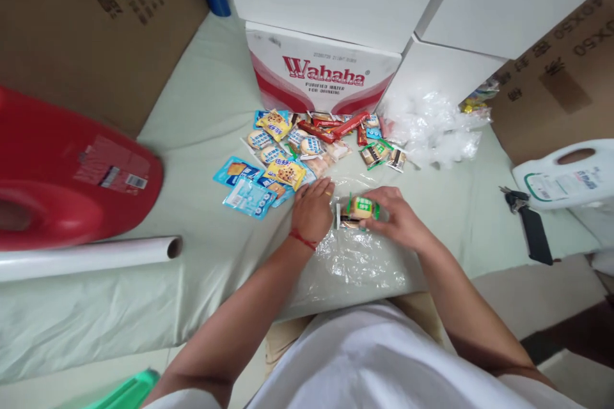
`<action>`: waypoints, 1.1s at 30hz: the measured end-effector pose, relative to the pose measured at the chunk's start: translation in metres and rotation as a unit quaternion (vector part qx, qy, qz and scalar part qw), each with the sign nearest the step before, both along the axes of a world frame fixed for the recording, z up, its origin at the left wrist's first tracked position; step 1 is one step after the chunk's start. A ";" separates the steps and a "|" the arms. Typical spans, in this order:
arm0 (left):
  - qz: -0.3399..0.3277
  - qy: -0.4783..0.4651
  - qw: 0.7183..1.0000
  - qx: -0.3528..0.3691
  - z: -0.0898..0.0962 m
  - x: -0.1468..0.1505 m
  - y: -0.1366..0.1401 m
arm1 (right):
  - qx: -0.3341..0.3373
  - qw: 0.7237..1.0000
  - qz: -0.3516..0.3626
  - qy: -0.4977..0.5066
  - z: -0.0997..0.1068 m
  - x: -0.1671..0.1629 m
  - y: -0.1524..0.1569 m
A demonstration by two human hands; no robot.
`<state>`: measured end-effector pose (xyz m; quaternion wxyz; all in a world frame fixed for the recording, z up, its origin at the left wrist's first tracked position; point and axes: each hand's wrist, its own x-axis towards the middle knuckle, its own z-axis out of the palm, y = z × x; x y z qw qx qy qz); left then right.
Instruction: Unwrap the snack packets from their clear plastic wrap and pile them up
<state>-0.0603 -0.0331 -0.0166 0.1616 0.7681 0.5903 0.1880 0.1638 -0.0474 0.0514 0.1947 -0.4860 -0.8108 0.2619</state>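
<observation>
My right hand (397, 218) grips a small green-and-clear biscuit packet (363, 206) between thumb and fingers. A dark-striped wrapped biscuit (349, 222) lies against it on the left. Both are over a clear plastic bag (355, 262) spread on the cloth. My left hand (314, 209), with a red string at the wrist, lies flat at the bag's left edge with its fingers stretched forward. Its fingertips are close to a pile of snack packets, among them a yellow cookie packet (286, 172) and blue packets (249, 198).
Behind the pile stands a Wahaha carton (326, 77). Crumpled clear bags (426, 124) lie at the right, with a white jug (566, 172) and keys with a black holder (533, 233) further right. A red jug (81, 179) and a white roll (96, 257) occupy the left.
</observation>
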 end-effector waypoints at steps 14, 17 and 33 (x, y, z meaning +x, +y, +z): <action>0.003 0.001 1.000 0.024 -0.002 0.000 0.000 | -0.040 0.986 0.043 -0.157 -0.004 -0.029 -0.006; 0.000 -0.007 1.000 0.023 -0.002 0.000 0.000 | -0.047 0.985 0.054 -0.156 -0.005 -0.029 -0.005; -0.008 -0.033 0.999 0.031 -0.001 -0.006 0.002 | -0.030 0.988 0.106 -0.104 -0.010 -0.016 -0.003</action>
